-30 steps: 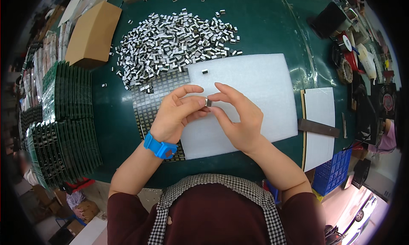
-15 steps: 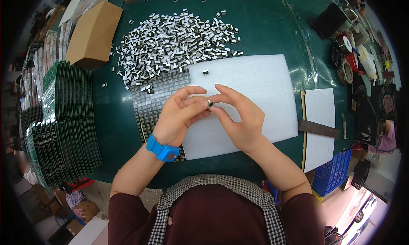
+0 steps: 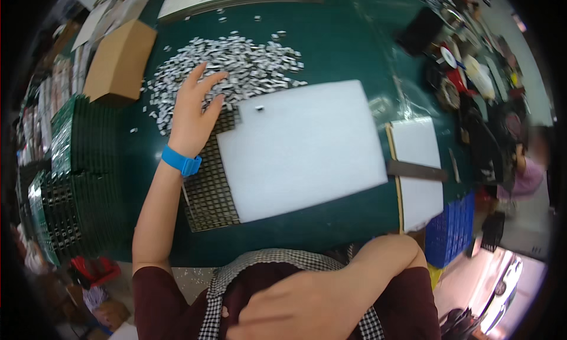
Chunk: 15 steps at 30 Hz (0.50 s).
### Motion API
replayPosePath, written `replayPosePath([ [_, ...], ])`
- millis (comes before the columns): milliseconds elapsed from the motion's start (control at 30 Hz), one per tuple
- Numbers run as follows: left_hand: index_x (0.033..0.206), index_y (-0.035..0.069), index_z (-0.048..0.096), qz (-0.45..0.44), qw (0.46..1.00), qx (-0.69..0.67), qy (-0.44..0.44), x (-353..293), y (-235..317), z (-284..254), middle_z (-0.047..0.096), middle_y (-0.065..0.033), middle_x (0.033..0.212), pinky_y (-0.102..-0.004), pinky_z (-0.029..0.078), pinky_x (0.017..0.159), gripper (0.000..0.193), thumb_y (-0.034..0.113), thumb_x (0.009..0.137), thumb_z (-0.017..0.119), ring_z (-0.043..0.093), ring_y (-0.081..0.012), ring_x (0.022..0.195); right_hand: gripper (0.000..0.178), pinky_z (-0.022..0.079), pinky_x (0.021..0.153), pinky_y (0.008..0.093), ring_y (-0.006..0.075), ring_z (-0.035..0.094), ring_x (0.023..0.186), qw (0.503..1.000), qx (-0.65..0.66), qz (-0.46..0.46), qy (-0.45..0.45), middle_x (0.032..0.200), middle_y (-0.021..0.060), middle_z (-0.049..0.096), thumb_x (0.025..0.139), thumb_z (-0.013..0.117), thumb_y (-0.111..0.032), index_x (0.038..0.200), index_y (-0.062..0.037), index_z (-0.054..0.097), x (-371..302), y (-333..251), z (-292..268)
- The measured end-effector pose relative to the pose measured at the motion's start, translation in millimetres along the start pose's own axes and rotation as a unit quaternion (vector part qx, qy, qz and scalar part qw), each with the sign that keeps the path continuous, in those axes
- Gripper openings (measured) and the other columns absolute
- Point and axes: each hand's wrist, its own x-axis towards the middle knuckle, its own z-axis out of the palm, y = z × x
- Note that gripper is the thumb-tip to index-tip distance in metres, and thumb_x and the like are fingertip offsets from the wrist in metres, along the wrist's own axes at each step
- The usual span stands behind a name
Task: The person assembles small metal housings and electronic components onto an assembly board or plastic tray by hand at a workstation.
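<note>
My left hand [image 3: 198, 106], with a blue band [image 3: 180, 161] on its wrist, reaches over the near-left part of a heap of small white-and-black block-shaped parts [image 3: 260, 59]. Its fingers are spread and nothing shows between them. Below it lies a dark panel [image 3: 212, 189] with a grid of small squares, partly covered by a white foam sheet [image 3: 307, 151]. A single small part [image 3: 259, 108] rests on the foam near its far-left corner. Close to my chest, in front of the checked apron [image 3: 260, 266], my right hand [image 3: 301, 307] is smeared by motion; its fingers cannot be read.
Stacked green circuit boards [image 3: 88, 139] stand at the left, with a brown cardboard box [image 3: 121, 62] behind them. A flat dark bar [image 3: 418, 170] lies across a white board [image 3: 419, 139] at the right. Beyond are tools, a spool [image 3: 448, 57] and a blue crate [image 3: 452, 230].
My hands were together over the foam, pinching a small part. They have separated: the left moved up-left to the heap, the right came back to my chest. The pinched part is out of sight.
</note>
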Motion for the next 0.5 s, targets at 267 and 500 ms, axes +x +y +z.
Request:
replayPosePath([
  [267, 0.134, 0.014, 0.039, 0.071, 0.955, 0.267, -0.106, -45.2, 57.3, -4.7, 0.025, -0.0168, 0.144, -0.0460, 0.028, 0.104, 0.055, 0.015, 0.083, 0.060, 0.027, -0.0393, 0.130, 0.024, 0.051, 0.073, 0.0290, 0.0204, 0.063, 0.080, 0.951, -0.276, -0.133, -0.043, 0.096, 0.0145, 0.065, 0.082, 0.051, -0.013, 0.093, 0.0007, 0.068, -1.2, -51.8, -1.7],
  [500, 0.140, 0.011, 0.029, -0.156, 0.978, 0.123, -0.063, -173.3, 25.9, -13.2, 0.011, -0.0260, 0.145, -0.0544, 0.021, 0.106, 0.066, 0.039, 0.087, 0.057, 0.020, -0.0470, 0.131, 0.073, 0.030, 0.104, 0.0432, 0.0361, 0.039, 0.123, 0.853, -0.429, 0.295, 0.035, 0.136, 0.0158, 0.041, 0.062, 0.073, -0.035, 0.128, -0.0191, 0.048, -96.4, 10.2, 14.8],
])
